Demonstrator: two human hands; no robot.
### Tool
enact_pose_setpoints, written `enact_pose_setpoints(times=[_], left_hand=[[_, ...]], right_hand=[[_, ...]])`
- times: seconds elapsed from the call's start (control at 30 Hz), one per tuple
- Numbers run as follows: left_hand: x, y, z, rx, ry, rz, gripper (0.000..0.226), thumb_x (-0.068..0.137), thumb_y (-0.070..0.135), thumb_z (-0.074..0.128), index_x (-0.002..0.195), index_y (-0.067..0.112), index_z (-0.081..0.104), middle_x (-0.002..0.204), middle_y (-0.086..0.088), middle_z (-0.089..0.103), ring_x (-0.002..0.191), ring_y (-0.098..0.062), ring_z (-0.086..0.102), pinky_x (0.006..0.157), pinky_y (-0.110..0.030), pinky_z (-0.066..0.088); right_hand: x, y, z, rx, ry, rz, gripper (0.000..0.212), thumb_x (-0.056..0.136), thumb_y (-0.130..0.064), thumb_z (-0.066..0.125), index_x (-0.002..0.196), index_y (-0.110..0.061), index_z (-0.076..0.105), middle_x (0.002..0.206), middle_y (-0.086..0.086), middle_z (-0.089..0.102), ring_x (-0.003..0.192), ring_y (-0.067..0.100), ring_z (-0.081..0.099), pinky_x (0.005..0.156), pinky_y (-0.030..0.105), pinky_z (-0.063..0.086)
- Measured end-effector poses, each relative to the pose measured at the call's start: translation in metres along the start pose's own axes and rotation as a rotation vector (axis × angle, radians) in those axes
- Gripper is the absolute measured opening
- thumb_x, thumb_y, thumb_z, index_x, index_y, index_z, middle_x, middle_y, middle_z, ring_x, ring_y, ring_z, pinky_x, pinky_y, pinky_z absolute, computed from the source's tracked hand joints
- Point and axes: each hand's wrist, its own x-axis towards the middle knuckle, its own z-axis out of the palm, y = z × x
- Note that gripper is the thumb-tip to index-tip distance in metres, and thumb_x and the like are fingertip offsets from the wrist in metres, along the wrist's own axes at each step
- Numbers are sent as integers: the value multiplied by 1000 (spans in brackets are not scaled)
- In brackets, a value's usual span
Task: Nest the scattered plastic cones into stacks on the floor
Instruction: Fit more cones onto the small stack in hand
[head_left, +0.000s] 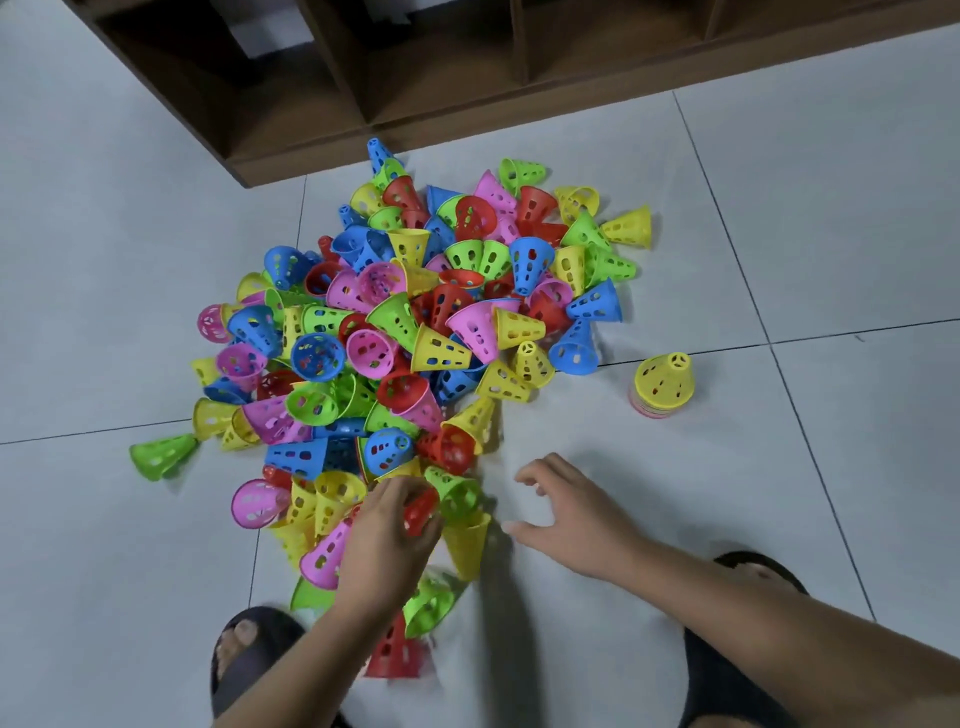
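Pale grey floor tiles (779, 493) carry a heap of perforated plastic cones (415, 322). At its near edge the left hand (387, 540) grips a red plastic cone (420, 512). The right hand (566, 514) hovers spread and empty beside the heap. The cone is best turned mouth-down and seated squarely on the yellow-topped stack (662, 384) right of the heap.

The left hand (387, 540) hides most of a blurred red cone (420, 512). Beneath its yellow top, the stack (662, 387) shows only thin rims, count unclear.
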Motion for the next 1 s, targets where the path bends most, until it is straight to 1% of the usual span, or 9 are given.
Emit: enact_pose_setpoints(times=[0.1, 0.2, 0.27, 0.43, 0.57, 0.7, 0.8, 0.9, 1.0], left_hand=[[-21, -21, -8, 58, 56, -36, 33, 90, 43, 82, 117, 37, 63, 112, 24, 57, 98, 5, 58, 79, -24, 55], [-39, -30, -11, 85, 74, -118, 30, 88, 35, 85, 108, 34, 63, 108, 21, 56, 92, 9, 57, 66, -15, 43], [-51, -34, -7, 98, 67, -173, 27, 89, 39, 83, 102, 35, 59, 97, 19, 58, 82, 7, 58, 60, -15, 39], [-72, -43, 18, 106, -20, -296, 41, 89, 69, 69, 102, 35, 51, 83, 13, 64, 71, -4, 64, 64, -34, 59], [-74, -38, 34, 83, -62, -353, 52, 85, 72, 72, 104, 29, 50, 86, 9, 65, 74, -10, 64, 67, -36, 58], [-67, -23, 43, -9, -98, -406, 55, 85, 65, 78, 115, 31, 48, 94, 12, 65, 73, -5, 62, 61, -21, 51], [-61, -15, 53, -100, -122, -416, 59, 81, 61, 82, 121, 36, 47, 99, 16, 65, 86, -14, 69, 73, -37, 60], [-54, -4, 61, -164, -138, -418, 62, 77, 52, 87, 124, 34, 50, 104, 14, 68, 96, -16, 70, 84, -40, 61], [-49, 11, 69, -192, -195, -420, 64, 76, 47, 89, 124, 33, 49, 101, 13, 67, 95, -16, 70, 83, -36, 60]], right_hand=[[7, -23, 19, -117, -51, -178, 58, 87, -58, 71, 136, -31, 55, 128, -11, 49, 122, 12, 52, 94, 32, 49], [12, -31, 38, -224, -111, -315, 49, 91, -51, 65, 135, -30, 58, 127, -9, 50, 120, 15, 51, 92, 35, 51], [13, -30, 47, -228, -142, -342, 42, 96, -46, 63, 133, -27, 59, 125, -10, 51, 116, 15, 51, 94, 37, 53], [12, -15, 50, -217, -139, -337, 24, 101, -39, 65, 119, -24, 66, 114, -10, 61, 104, 13, 50, 94, 35, 49], [8, -3, 45, -135, -129, -246, 14, 102, -38, 64, 104, -25, 68, 102, -11, 63, 99, 12, 50, 89, 31, 47], [3, 4, 29, 27, -110, -125, 4, 100, -32, 69, 97, -32, 68, 92, -11, 65, 90, 6, 54, 82, 27, 46], [-1, 11, 15, 203, -92, 50, 19, 101, -25, 70, 87, -37, 66, 84, -8, 68, 77, 7, 59, 77, 33, 49], [-7, 24, 3, 264, -6, 193, 11, 102, -20, 68, 97, -29, 72, 88, -9, 75, 82, 14, 69, 81, 35, 54], [-13, 44, -7, 352, 78, 326, 19, 101, -15, 66, 102, -33, 72, 94, -5, 77, 85, 17, 74, 83, 40, 58]])
